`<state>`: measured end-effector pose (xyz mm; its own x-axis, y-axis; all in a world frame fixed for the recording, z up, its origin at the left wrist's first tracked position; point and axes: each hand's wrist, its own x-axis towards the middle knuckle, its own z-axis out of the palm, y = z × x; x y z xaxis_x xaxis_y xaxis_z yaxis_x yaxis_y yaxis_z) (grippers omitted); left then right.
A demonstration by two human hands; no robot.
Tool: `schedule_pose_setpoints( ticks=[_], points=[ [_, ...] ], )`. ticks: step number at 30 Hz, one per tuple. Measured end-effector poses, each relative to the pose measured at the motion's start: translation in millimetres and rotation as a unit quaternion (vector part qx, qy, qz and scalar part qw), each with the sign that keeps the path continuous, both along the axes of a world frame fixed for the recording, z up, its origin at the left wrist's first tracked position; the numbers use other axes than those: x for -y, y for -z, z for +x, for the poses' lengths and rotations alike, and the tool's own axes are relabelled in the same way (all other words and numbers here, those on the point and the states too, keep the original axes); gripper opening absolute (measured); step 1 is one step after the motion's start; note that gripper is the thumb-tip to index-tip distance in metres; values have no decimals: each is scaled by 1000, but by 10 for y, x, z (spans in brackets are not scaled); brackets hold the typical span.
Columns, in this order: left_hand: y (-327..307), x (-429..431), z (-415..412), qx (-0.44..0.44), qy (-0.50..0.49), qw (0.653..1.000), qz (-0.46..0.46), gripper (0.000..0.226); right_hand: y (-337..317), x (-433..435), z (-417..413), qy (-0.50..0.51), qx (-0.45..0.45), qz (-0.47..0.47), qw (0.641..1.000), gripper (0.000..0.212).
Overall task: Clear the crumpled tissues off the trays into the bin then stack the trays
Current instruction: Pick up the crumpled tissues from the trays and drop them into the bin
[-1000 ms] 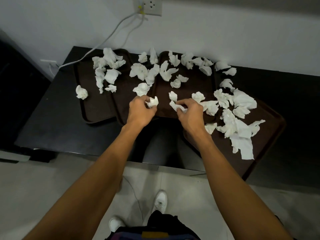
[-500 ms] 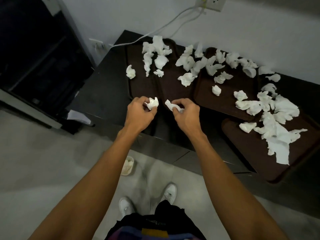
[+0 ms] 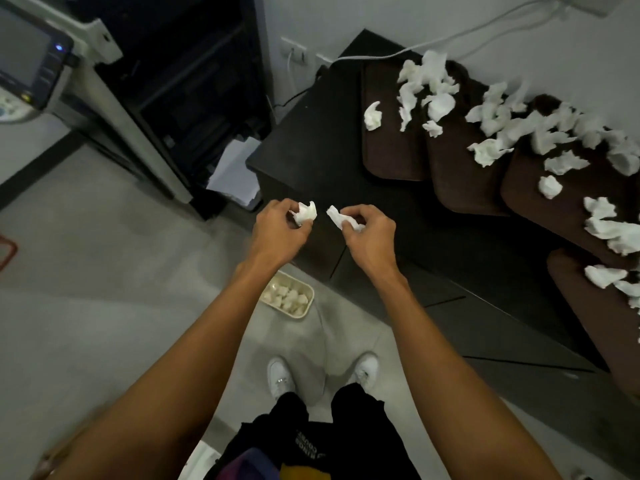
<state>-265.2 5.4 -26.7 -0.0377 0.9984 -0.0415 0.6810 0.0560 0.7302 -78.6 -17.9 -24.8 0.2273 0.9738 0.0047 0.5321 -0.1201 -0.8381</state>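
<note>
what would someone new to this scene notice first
Mid-frame, the left hand and right hand each pinch a white tissue, with a small bin of tissues on the floor just below them. At right, many more loose tissues litter the brown trays on a black table.

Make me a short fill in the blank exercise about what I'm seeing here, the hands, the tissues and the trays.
1. The left hand and the right hand each pinch one crumpled white ____.
2. The small cream rectangular bin stands on the grey ____.
3. Many loose tissues lie on the dark brown ____ on the black table.
4. The person's shoes are ____.
Missing words: tissue; floor; trays; white.
</note>
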Motion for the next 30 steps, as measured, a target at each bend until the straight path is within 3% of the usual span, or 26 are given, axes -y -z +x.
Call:
schedule_pose_setpoints(
  ticks=[12,20,30],
  points=[
    [778,249,-616,39,-107,986,-121,24,849,-57,-653,-66,-1,-105,992,15],
    [1939,252,-795,41,-178,970,-159,21,1891,-243,-782,-90,-7,-161,983,10],
    [3704,203,-1115,55,-222,955,-189,17,3732,-499,-1166,-139,22,-204,969,14]
  ],
)
